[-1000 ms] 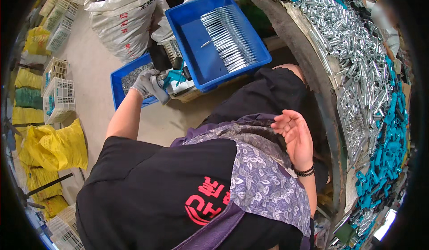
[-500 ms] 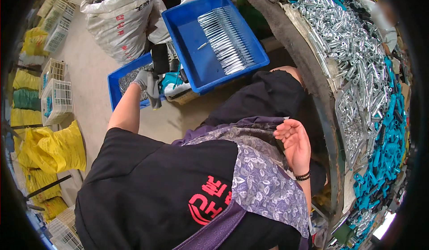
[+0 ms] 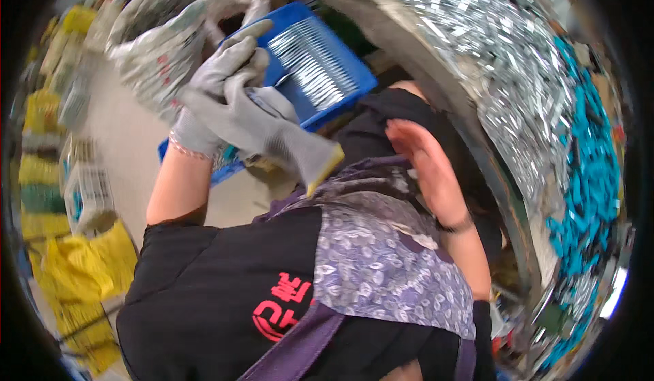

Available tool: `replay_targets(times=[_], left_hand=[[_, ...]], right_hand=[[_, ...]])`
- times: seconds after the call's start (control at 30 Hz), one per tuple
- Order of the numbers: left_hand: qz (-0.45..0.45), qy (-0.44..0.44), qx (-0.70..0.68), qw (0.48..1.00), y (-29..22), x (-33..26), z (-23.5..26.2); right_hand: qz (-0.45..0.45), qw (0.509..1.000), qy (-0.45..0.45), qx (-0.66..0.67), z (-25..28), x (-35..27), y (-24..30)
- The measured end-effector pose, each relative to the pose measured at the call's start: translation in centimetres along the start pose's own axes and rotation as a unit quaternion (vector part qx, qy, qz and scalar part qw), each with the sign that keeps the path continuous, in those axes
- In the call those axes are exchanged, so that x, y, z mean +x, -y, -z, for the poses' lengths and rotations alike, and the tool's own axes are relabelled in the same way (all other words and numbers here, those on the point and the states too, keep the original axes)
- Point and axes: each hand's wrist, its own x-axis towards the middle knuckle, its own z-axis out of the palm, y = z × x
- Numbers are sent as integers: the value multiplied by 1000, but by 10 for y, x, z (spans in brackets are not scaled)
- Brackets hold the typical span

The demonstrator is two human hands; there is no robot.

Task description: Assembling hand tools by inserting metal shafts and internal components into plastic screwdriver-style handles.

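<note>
Left hand [image 3: 221,84], in a grey glove, raised in front of the blue tray [image 3: 320,67] of metal rods [image 3: 317,64], fingers closed on a loose grey glove [image 3: 272,135] that hangs down toward the patterned apron [image 3: 381,258], its yellow-edged cuff lowest. Right hand [image 3: 422,166] bare, open and flat with fingers together, gripping nothing, held over the lap just beside the rim of the round table [image 3: 504,190] heaped with silver and teal parts [image 3: 545,108]. White sack [image 3: 153,37] behind the gloved hand, yellow bags [image 3: 75,272] on the floor at far left.
</note>
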Motion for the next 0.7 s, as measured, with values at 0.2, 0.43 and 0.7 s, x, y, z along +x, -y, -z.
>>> replay_targets(times=[0.2, 0.43, 0.7], left_hand=[[-182, -66, 314, 929, 45, 73, -143], [-480, -25, 544, 688, 91, 138, -232], [-366, 107, 335, 862, 97, 99, -304]], right_hand=[[23, 904, 76, 419, 8, 5, 16], [167, 939, -109, 280, 36, -82, 50], [177, 780, -429, -420, 51, -177, 82]])
